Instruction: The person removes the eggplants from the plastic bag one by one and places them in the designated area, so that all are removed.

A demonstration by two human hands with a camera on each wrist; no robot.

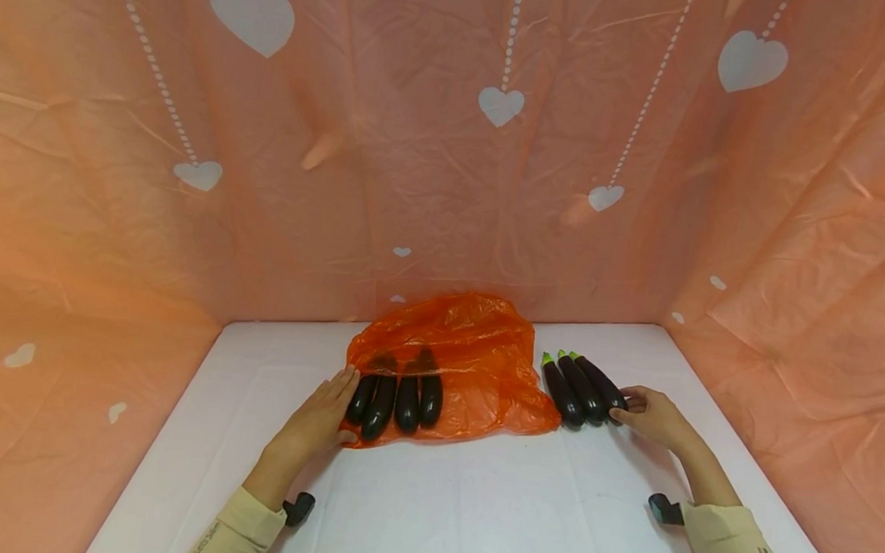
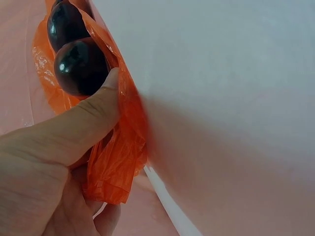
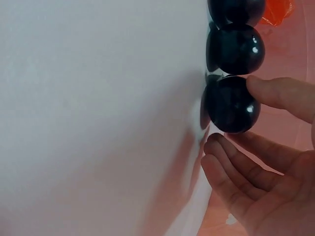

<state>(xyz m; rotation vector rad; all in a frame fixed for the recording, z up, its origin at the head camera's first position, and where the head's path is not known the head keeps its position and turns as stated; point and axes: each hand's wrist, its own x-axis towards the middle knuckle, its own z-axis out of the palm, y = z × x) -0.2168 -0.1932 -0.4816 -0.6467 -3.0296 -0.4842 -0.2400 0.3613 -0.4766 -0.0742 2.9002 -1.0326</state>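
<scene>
An orange plastic bag lies on the white table with several dark, glossy eggplants side by side at its left part, their stem ends under the film. My left hand grips the bag's left edge; in the left wrist view the thumb lies at the film beside an eggplant's round end. Right of the bag, three eggplants with green stems lie in a row. My right hand holds the rightmost eggplant near its round end, thumb on top and fingers along the other side.
The white table ends at the back against a peach-coloured sheet with white hearts, which also stands along both sides. A small dark device sits at each wrist, by the beige sleeves.
</scene>
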